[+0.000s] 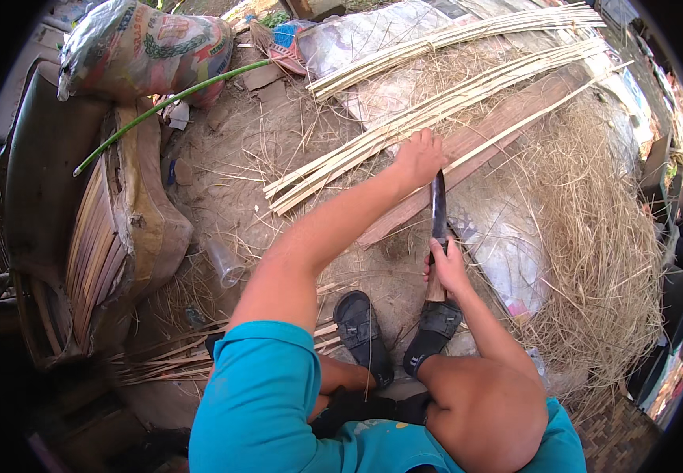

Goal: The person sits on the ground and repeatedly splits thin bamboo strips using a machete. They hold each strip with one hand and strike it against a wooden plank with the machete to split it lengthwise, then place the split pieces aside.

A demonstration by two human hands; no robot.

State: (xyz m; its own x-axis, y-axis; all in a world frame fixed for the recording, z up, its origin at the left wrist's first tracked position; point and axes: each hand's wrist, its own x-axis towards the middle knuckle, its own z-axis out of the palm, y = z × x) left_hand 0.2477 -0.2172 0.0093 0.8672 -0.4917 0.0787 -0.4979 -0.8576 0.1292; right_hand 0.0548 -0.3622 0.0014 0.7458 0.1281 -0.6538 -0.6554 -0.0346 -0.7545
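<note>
My right hand (449,266) is closed around the handle of a long dark-bladed knife (438,206), whose wooden butt shows below the fist. The blade points away from me, its tip close to my left hand (420,158). That hand is closed over the near end of a thin, pale split-bamboo strip (527,120); its fingertips are partly hidden. The strip runs off to the far right above a brown wooden plank (479,142). Just beyond the plank lies a bundle of similar pale strips (428,118).
Another strip bundle (460,33) lies farther back. Tangled shavings (593,260) are heaped at right. A green stalk (168,102) leans by a stuffed sack (148,43) and a worn chair (133,213) at left. A clear plastic cup (225,264) sits near my left arm.
</note>
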